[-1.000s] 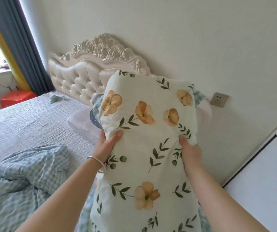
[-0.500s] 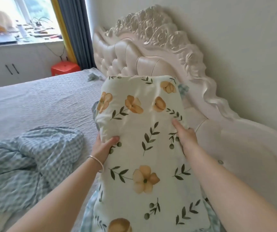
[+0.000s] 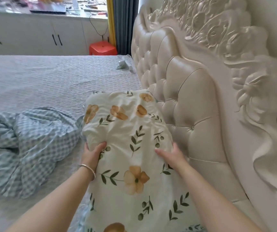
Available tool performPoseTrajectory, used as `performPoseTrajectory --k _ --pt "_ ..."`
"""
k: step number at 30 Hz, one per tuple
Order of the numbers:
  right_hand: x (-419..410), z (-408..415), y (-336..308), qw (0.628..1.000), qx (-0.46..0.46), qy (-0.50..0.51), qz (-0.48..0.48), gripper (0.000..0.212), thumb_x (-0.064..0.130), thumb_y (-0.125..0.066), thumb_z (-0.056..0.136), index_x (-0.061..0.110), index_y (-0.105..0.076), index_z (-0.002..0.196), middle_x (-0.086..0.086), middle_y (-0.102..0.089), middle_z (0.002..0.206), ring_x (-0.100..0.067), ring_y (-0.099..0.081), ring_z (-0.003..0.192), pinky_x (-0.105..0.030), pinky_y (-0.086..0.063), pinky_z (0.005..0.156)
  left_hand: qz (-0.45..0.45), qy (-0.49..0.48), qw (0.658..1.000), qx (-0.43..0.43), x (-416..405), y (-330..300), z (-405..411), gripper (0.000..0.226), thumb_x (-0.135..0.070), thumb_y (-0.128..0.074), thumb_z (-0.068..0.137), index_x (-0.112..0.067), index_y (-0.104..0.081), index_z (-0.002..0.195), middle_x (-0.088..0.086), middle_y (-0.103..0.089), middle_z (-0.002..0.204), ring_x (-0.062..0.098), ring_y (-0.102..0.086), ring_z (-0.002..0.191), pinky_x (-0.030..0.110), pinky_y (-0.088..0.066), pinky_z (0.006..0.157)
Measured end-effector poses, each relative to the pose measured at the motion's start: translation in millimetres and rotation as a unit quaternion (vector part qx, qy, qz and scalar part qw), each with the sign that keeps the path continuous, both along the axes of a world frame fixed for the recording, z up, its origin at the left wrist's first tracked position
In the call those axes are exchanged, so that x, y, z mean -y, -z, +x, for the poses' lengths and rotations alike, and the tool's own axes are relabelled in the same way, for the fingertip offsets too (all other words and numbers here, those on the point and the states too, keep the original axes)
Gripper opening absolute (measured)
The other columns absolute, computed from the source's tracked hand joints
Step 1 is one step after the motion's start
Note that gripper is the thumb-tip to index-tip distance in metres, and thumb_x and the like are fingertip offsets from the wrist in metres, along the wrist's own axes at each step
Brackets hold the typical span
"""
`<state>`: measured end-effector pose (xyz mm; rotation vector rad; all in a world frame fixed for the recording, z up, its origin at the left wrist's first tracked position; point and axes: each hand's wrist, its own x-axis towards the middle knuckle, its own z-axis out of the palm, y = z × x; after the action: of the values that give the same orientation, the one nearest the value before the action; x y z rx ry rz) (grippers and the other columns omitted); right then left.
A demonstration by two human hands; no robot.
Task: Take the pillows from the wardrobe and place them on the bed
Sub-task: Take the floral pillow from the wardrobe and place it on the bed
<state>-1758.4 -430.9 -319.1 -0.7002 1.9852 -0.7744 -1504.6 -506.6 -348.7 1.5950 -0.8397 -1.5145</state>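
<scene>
From the head camera, the only view, the floral pillow (image 3: 131, 148) is at the head of the bed (image 3: 42, 81), its long right edge just beside the tufted headboard (image 3: 181, 101) and its far end toward the grey quilted cover; whether it already rests fully on the mattress or is partly held up cannot be told. The left hand (image 3: 91, 154) grips the pillow's left edge, thumb curled over the top and fingers hidden beneath, a bangle (image 3: 88, 168) on the wrist. The right hand (image 3: 171, 155) lies on the pillow's right side with the thumb on top; its fingers are out of sight between pillow and headboard, so how firmly it holds is unclear. The likeliest slip, as I judge it, is release while the pillow is skewed: the soft filling sags, so one end may slump toward the crumpled checked blanket (image 3: 25, 144) lying just to its left, or the pillow may ride up the headboard and tip forward. The hidden fingers could also drag the loose cover and bunch it as they pull out.
</scene>
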Motion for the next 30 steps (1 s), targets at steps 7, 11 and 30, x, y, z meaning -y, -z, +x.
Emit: performPoseTrajectory --k 7,11,30 --pt "56.0 -58.8 85.1 0.998 -0.054 0.015 0.004 0.067 0.043 -0.073 0.071 0.022 -0.042 0.127 -0.001 -0.06 0.119 -0.025 -0.058 0.107 -0.033 -0.046 0.085 0.013 0.028 0.999 -0.013 59.1 69.1 -60.8 0.091 -0.034 -0.077 0.066 -0.018 -0.029 0.14 0.01 -0.056 0.119 0.02 -0.061 0.089 0.03 -0.049 0.063" --pt "63.7 -74.5 140.7 0.999 -0.043 0.01 0.018 0.074 0.048 -0.071 0.071 0.021 -0.04 0.133 -0.002 -0.058 0.128 -0.025 -0.056 0.115 -0.039 -0.045 0.097 0.048 0.045 0.998 0.009 65.3 118.8 -74.8 0.11 -0.055 -0.077 0.047 -0.022 -0.03 0.141 0.007 -0.055 0.124 0.028 -0.058 0.105 0.044 -0.048 0.091" --pt "59.4 -50.7 123.4 0.93 -0.316 -0.166 0.095 0.035 0.019 -0.038 0.092 0.011 -0.045 0.126 -0.013 -0.049 0.129 -0.03 -0.05 0.114 -0.034 -0.041 0.09 0.011 0.168 0.931 0.324 39.0 90.7 -68.1 0.072 -0.048 -0.065 0.079 -0.015 -0.039 0.137 0.013 -0.044 0.137 0.029 -0.048 0.12 0.044 -0.042 0.1"
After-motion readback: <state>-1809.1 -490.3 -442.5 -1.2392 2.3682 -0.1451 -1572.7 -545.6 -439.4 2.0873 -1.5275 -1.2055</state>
